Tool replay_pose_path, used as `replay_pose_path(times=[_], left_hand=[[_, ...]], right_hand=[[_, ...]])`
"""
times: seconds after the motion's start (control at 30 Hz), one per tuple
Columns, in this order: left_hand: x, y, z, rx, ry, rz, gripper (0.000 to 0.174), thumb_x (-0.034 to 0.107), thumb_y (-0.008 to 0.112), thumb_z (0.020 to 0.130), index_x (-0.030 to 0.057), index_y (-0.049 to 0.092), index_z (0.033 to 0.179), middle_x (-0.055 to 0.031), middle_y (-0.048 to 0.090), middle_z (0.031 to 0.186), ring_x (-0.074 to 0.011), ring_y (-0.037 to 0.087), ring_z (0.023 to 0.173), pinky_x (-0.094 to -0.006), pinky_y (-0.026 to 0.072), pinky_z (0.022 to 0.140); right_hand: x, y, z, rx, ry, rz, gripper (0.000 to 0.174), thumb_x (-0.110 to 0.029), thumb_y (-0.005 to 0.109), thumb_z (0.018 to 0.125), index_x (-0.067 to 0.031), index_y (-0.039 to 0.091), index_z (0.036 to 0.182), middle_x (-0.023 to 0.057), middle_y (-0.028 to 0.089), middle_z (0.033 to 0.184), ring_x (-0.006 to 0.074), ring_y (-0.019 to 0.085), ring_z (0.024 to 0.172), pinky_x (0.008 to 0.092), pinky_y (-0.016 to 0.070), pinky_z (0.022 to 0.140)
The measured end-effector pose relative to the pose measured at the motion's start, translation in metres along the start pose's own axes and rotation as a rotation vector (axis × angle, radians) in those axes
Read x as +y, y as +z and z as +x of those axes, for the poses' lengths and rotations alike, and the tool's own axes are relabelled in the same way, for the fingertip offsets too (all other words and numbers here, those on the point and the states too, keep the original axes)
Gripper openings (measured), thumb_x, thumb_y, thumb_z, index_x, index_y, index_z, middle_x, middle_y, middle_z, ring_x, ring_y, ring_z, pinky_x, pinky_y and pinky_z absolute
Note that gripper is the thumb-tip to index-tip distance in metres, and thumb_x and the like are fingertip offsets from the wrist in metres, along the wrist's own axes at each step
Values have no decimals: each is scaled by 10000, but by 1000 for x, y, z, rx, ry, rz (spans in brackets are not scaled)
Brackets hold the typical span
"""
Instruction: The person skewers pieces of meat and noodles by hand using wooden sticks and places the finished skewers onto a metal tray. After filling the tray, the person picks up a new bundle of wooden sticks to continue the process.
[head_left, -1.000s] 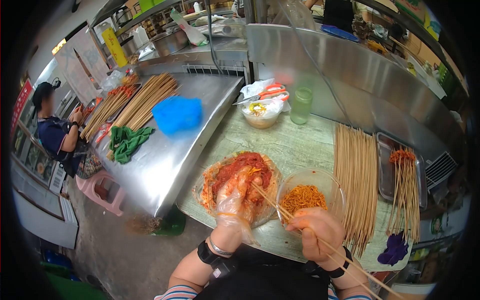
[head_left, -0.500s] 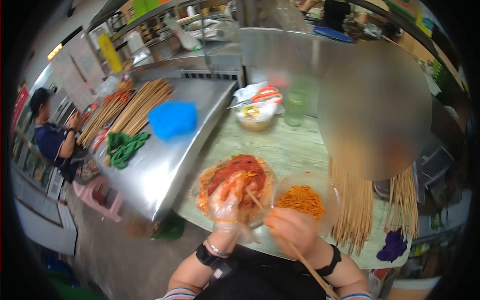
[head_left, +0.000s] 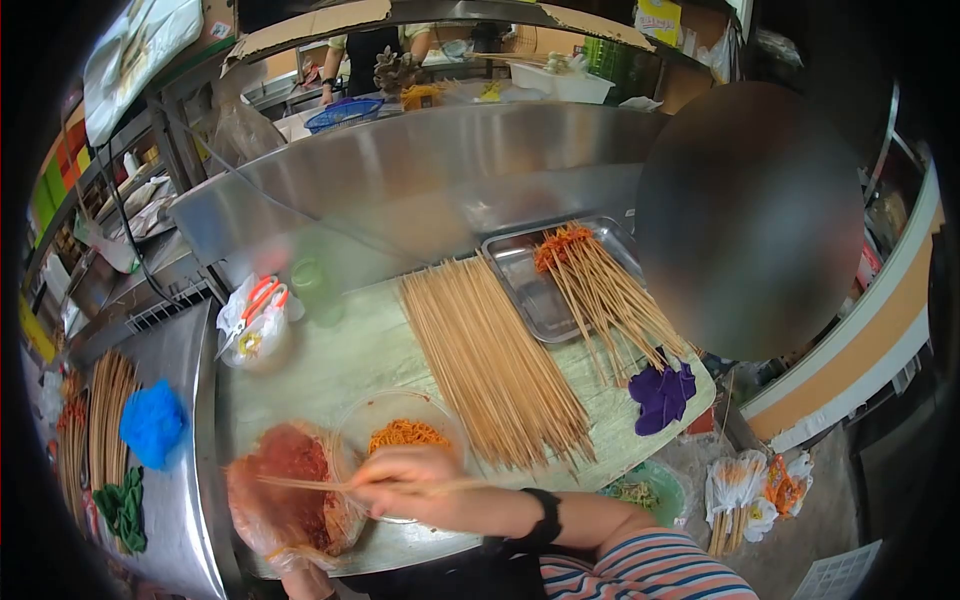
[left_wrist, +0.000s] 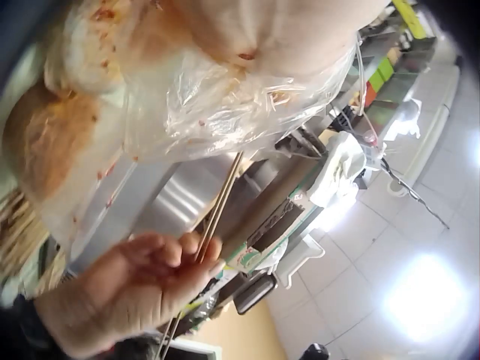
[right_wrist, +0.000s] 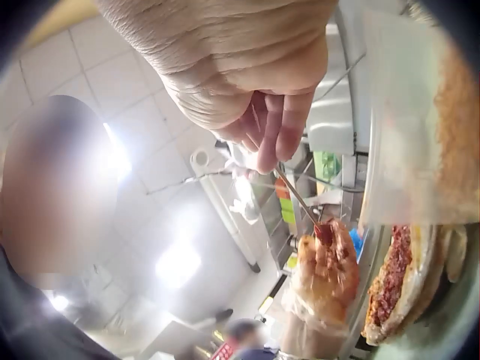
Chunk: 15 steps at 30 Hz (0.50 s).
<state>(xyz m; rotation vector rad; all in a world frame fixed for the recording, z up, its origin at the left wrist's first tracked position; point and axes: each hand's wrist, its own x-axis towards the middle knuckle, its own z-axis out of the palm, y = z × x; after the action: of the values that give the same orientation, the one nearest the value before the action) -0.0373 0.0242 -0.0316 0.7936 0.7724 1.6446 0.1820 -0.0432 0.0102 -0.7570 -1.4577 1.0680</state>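
My right hand (head_left: 415,482) grips thin bamboo skewers (left_wrist: 223,196) between thumb and fingers, their points toward my left hand. My left hand (right_wrist: 319,281), in a clear plastic glove smeared red, is raised beside a plastic-lined bowl (right_wrist: 427,262) of red seasoned meat (head_left: 300,455). In the right wrist view its fingers pinch a small piece of red meat (right_wrist: 324,235) at a skewer tip. Motion blurs this hand in the head view. Just behind my right hand stands a clear plastic bowl (head_left: 375,400) of orange shredded strips (head_left: 408,433).
Many bare skewers (head_left: 495,365) lie in a wide row on the table. Beyond them, a metal tray (head_left: 520,290) bears loaded skewers (head_left: 590,270), near a purple cloth (head_left: 662,395). Scissors (head_left: 255,305) rest on a lined tub (head_left: 262,345) at the left. A metal wall (head_left: 420,170) closes the back.
The head view has swung right. My right hand has drawn the skewers back from the strips and turned them level toward my left hand, which has risen from the meat.
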Motion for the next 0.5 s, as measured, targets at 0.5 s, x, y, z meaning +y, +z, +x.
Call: replay_pose_path(times=[0.5], left_hand=[[-33,-62,-11,88,436,626,374,170,527,909,-5,465,1234,-124,536,1184,-196,538,1027,-300,459,857]], right_hand=[[61,-274,-31,1304,-196,388,344,-264,462,941,-13,462,1177,118,541,1102,195,559,957,303,478,801]])
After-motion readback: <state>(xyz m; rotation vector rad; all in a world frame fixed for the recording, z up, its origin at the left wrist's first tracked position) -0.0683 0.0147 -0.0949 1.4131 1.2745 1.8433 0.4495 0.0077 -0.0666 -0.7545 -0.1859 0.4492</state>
